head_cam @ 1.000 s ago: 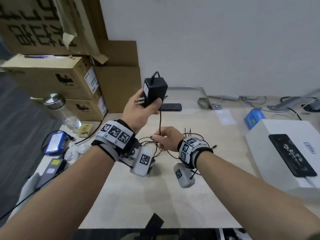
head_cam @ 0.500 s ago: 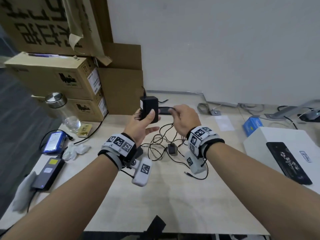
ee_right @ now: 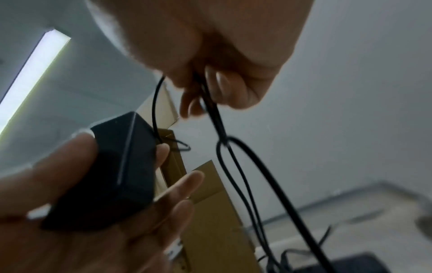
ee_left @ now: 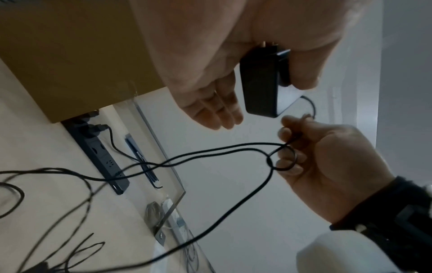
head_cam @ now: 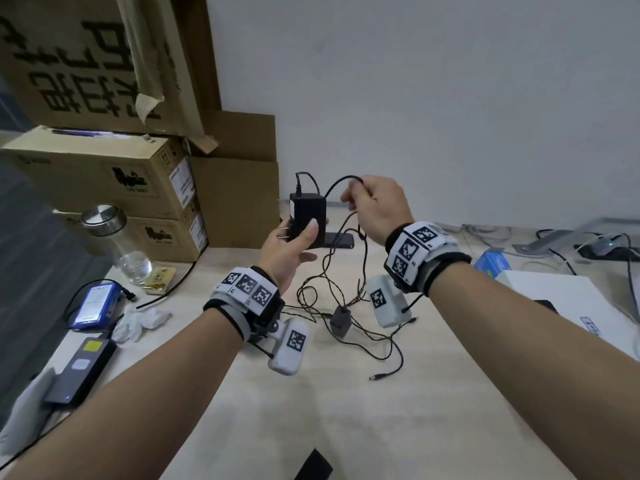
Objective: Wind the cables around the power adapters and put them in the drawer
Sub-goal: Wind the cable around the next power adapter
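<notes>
The left hand [head_cam: 289, 251] clamps a black power adapter [head_cam: 307, 216] upright above the table [head_cam: 311, 410], thumb across its face, steadying it for winding; the right hand [head_cam: 375, 206] pinches its cable [ee_left: 210, 153] beside it, slack trailing to the table; no drawer in view.

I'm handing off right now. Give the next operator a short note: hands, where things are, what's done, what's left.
Left hand grips the black power adapter upright above the table.
Right hand pinches its cable beside the adapter; the rest trails in a tangle.
A second, smaller adapter lies in that tangle.
Done: no turns wound yet.
Left: wind both, put them away; no drawer in view.
</notes>
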